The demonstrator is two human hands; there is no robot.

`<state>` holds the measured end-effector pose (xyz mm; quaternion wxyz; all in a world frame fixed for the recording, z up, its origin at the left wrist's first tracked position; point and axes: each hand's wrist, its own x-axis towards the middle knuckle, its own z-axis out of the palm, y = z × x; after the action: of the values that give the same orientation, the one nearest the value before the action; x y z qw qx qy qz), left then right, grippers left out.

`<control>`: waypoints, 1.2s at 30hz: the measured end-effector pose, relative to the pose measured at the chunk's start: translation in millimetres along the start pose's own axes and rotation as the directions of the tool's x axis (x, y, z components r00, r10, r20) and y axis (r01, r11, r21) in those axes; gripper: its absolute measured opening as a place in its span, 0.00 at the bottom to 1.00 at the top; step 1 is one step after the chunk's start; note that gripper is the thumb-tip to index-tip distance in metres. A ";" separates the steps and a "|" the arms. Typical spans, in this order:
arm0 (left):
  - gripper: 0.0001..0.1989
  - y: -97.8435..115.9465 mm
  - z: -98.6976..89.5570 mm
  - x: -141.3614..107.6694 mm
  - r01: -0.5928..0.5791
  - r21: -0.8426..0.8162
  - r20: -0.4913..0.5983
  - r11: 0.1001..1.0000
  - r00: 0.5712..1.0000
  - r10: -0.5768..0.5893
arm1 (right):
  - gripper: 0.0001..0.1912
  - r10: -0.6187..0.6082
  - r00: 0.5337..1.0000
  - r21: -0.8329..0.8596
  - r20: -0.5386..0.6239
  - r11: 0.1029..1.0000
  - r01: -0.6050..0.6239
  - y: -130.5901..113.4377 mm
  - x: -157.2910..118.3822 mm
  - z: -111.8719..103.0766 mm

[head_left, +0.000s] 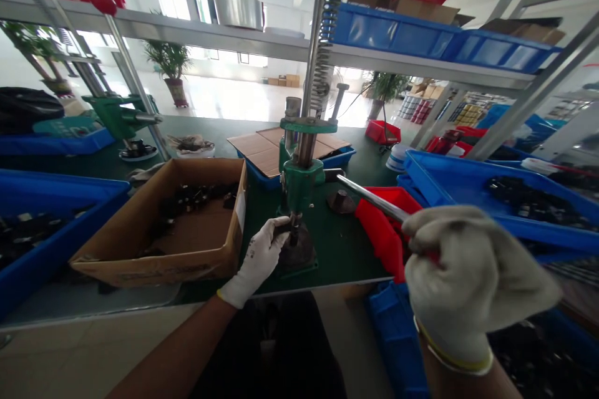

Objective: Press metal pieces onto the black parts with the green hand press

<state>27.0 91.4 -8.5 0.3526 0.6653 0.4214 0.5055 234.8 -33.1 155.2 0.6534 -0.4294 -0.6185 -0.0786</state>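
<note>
A green hand press (pixel 302 182) with a tall steel column and a spring stands at the middle of the bench. My left hand (pixel 262 254), in a white glove, is closed on a small dark part (pixel 282 230) at the foot of the press ram, above the dark base (pixel 299 249). My right hand (pixel 452 271), gloved and slightly blurred, is wrapped round the end of the metal lever (pixel 372 197), which runs out to the right from the press.
A cardboard box (pixel 159 267) of black parts lies left of the press, beside a blue bin (pixel 107 190). Red (pixel 381 234) and blue bins (pixel 449 184) stand on the right. A second press (pixel 116 113) is at the back left. A shelf (pixel 281 43) crosses above.
</note>
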 end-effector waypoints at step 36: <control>0.18 6.6 10.1 -6.9 0.182 -0.287 -0.088 0.941 0.973 -0.215 | 0.16 0.218 0.976 0.395 -0.021 0.898 -0.193 2.8 27.8 16.1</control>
<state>37.2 82.0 -7.6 0.4659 0.5325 0.4318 0.5595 230.9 -8.9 176.1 0.7500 -0.3508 -0.5515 0.1016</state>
